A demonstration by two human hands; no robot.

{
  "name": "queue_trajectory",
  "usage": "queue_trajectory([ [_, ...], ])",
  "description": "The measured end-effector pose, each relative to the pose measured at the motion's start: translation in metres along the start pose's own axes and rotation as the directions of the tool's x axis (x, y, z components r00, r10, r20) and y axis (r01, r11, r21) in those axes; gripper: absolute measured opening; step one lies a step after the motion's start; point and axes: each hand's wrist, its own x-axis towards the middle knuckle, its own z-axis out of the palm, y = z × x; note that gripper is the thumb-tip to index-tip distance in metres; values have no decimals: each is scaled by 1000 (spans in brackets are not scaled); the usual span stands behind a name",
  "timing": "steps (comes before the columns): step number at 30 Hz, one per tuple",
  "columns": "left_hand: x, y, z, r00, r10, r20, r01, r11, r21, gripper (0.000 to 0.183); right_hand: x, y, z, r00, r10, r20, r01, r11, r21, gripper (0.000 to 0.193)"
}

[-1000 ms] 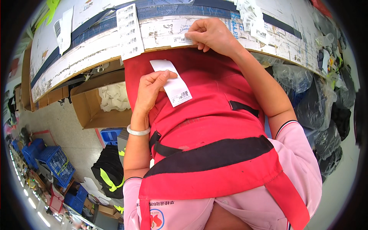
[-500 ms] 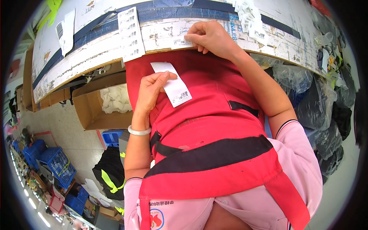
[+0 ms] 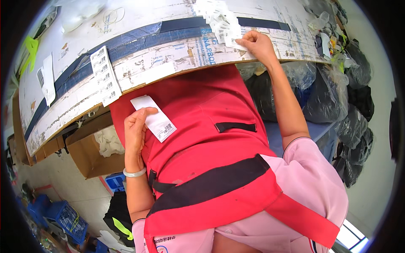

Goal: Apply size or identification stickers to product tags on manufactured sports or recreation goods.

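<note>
My left hand (image 3: 137, 126) pinches a narrow stack of white paper labels (image 3: 162, 126) in front of the red apron, with the thumb on top and a barcode at the lower end. At the table's near side, my right hand (image 3: 259, 47) has thumb and forefinger closed on a small white label (image 3: 237, 44). That label lies at the near end of a heap of small white labels (image 3: 217, 19), which overlap one another. A long sheet of barcode labels (image 3: 105, 76) hangs slightly over the table edge. Beside it, a blank white paper strip (image 3: 160, 72) lies along the edge.
The worn white table (image 3: 177, 46) carries blue tape strips. White slips (image 3: 47, 80) lie at its left. Below stand an open cardboard box (image 3: 86, 154) with white material and a blue crate (image 3: 69, 219). Plastic-wrapped dark bundles (image 3: 322, 95) fill the right side.
My right hand has moved right along the table edge, from the small label there to the label heap. My left hand keeps its stack. The whole view has shifted and turned.
</note>
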Motion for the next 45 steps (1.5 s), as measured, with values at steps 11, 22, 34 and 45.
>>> queue_trajectory([
  [11,-16,9,23,997,-61,42,56,993,104,28,-90,-109,77,785,-257,563,68,940,334,20],
  [22,-14,1,17,1000,19,17,-20,999,41,22,-115,-127,132,639,-192,745,-288,838,463,12],
  [34,-9,-9,3,995,49,89,-42,997,-69,33,-92,-134,131,782,-429,453,114,811,573,8],
  [45,-8,-2,11,1000,-5,16,6,998,-60,47,-32,-134,116,817,-185,546,-84,899,431,19],
])
